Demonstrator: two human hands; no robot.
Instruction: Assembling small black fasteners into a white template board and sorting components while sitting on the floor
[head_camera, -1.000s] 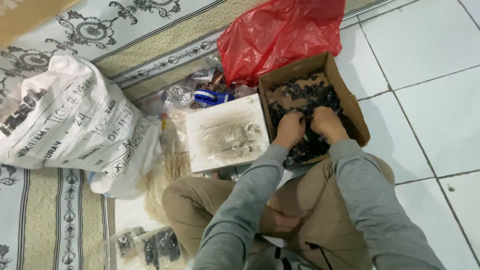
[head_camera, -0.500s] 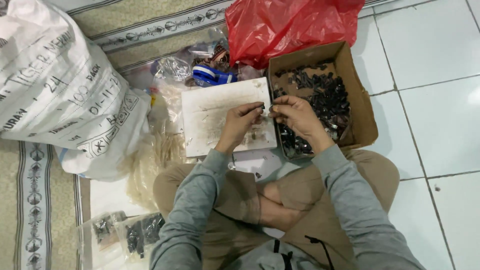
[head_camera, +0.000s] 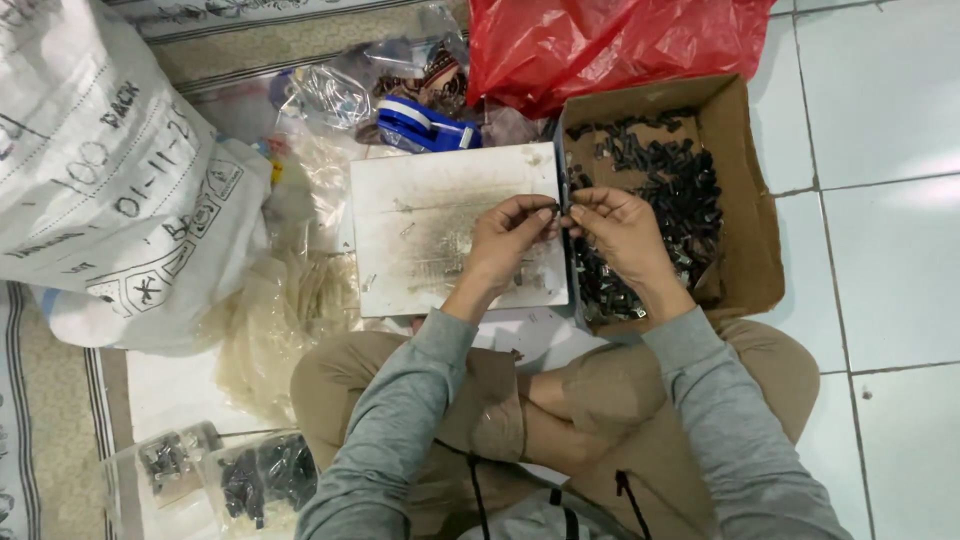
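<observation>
Left hand (head_camera: 508, 235) and right hand (head_camera: 622, 232) meet fingertip to fingertip above right edge of white board (head_camera: 430, 215), grip narrow, both pinching small dark part (head_camera: 562, 211), barely visible between fingers. Cardboard box (head_camera: 748, 215) just right of board, part-filled with small black clips (head_camera: 690, 195). Red plastic bag (head_camera: 600, 40) behind box. Clear bags (head_camera: 250, 480) near left knee hold more dark pieces. Large white sack (head_camera: 100, 190) on floor, far left.

Board (head_camera: 440, 215) left of parts box (head_camera: 750, 190)
</observation>
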